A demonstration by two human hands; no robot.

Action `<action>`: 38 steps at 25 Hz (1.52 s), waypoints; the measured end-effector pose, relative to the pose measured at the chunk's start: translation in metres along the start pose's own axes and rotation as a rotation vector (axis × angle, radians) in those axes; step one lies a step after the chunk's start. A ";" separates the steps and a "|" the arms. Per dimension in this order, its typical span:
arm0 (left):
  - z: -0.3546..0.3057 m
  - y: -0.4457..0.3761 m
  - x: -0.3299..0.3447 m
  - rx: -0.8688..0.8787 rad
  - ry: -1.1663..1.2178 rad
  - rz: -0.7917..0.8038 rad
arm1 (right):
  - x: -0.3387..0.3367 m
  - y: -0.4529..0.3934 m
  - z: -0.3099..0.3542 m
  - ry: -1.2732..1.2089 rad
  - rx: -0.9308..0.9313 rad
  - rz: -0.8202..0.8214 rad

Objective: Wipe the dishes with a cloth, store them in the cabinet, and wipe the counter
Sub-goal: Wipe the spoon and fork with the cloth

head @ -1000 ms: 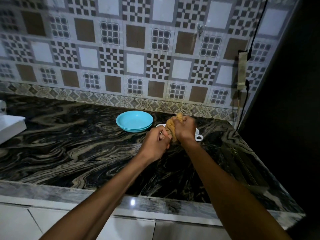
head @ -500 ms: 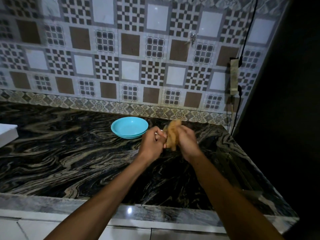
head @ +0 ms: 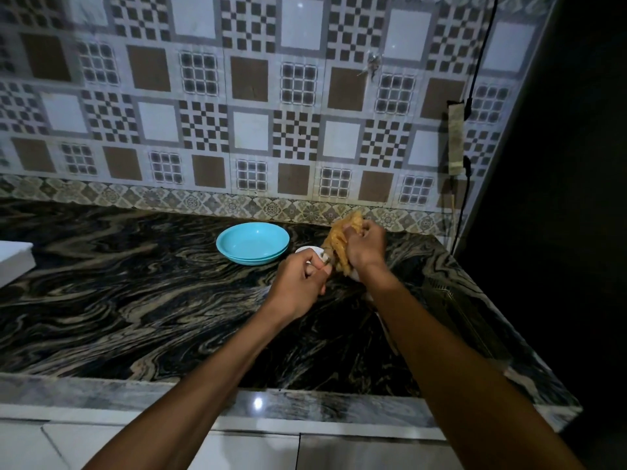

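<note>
A crumpled orange cloth (head: 340, 244) is gripped in the right hand (head: 364, 247); the left hand (head: 300, 281) pinches a mostly hidden white dish (head: 308, 250). Stacked turquoise plates (head: 252, 242) sit on the swirled black marble counter (head: 118, 286) below the patterned tile wall (head: 237, 96).

patterned brown-and-white tiled wall (head: 258, 96) at the far side, black cable (head: 475, 79) running down it at far right, white object (head: 13, 261) at left edge, partly cut off
</note>
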State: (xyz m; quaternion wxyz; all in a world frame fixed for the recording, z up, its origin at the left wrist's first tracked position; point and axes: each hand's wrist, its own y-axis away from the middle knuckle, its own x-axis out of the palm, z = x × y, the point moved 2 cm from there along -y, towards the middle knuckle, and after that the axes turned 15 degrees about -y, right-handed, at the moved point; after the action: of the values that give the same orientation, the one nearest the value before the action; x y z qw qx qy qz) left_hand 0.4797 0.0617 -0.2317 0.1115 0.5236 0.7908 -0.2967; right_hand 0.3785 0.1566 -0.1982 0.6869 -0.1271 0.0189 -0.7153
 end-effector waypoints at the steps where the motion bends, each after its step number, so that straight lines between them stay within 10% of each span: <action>1: 0.000 0.001 -0.001 -0.016 0.017 -0.016 | -0.004 -0.005 0.002 -0.023 0.005 -0.056; 4: 0.002 -0.001 -0.006 -0.058 0.070 -0.126 | -0.015 -0.012 -0.002 -0.161 0.125 -0.154; 9: 0.004 -0.004 0.006 -0.044 0.064 -0.163 | -0.007 0.036 -0.029 -0.269 0.304 0.290; 15: 0.014 -0.004 0.004 -0.115 0.119 -0.316 | -0.023 0.037 -0.021 -0.248 0.218 0.202; 28: 0.011 -0.032 0.001 -0.298 0.327 -0.068 | -0.022 0.063 -0.017 -0.209 0.269 0.400; 38: 0.041 -0.054 -0.002 -0.505 0.595 -0.173 | -0.018 0.079 -0.017 -0.048 0.354 0.440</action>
State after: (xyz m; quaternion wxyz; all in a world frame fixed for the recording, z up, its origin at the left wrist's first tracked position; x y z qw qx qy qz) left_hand 0.4267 0.0212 -0.2446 -0.0226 0.4744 0.8777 0.0635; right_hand 0.4526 0.1676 -0.2335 0.8374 -0.0151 -0.0953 -0.5380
